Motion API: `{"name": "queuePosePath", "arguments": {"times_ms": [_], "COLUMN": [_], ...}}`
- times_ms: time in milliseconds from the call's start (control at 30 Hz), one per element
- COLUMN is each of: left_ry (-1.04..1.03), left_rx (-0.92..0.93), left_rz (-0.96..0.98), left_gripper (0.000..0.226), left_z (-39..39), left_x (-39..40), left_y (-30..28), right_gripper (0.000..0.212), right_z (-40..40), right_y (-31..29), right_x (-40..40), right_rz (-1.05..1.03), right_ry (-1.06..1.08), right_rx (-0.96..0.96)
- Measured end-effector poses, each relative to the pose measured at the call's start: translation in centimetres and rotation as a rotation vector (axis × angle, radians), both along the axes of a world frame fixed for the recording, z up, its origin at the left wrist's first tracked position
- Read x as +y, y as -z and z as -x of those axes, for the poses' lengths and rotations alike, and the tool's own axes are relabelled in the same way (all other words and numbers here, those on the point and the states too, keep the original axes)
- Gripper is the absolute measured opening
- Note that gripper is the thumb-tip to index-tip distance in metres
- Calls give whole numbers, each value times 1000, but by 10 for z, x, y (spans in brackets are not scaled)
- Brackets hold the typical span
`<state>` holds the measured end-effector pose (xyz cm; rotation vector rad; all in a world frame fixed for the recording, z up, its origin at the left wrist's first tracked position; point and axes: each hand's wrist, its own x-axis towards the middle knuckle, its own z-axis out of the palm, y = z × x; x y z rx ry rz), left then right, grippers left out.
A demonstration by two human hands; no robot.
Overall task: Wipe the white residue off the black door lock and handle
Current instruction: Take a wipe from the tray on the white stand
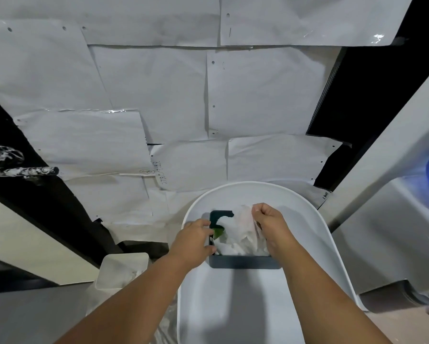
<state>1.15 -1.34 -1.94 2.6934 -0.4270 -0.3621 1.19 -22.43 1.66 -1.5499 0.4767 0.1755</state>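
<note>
The black door handle point(22, 172) sticks out at the far left, smeared with white residue. Just above it the round black lock point(6, 153) carries white swirls too. Both hands are far from it, down at a dark blue tissue box point(244, 261) on a white stool point(233, 301). My left hand point(196, 240) holds the box's left side. My right hand point(270, 225) pinches a white tissue point(240, 229) rising from the box. A green patch shows inside the box by my left fingers.
White paper sheets point(146, 95) cover the door around the handle. A small white bin point(120, 271) with crumpled paper stands on the floor left of the stool. A grey cabinet point(387, 244) with something blue on it fills the right side.
</note>
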Motion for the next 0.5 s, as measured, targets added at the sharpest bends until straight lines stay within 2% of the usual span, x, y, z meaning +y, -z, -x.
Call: {"name": "queuePosePath", "arguments": {"times_ms": [100,200,267,367,467,500], "left_ry": [-40,-168,-194,-186,-309,-349], "left_rx": [49,194,274,260,312,333], "left_rz": [48,309,465,548,688,743], "left_gripper": [45,38,34,19,17,13], "left_z": [-3,-7,-7,-7,-8,-7], "left_x": [-2,-7,-8,-3,3,4], "left_y": [-5,-21,-32,-41,-46,-48], "right_gripper": [26,21,22,23,7,19], "right_z": [3,1,-1,-1,0,1], "right_y": [-7,-14,-17,-24,-29,-30], "right_x": [5,10,14,21,27,28], "right_rz": [-173,-313,-330,-339,-313,-317], "right_ry": [-24,-43,-65,-89,-133,-161], "right_rx": [6,3,3,6,-10,-11]}}
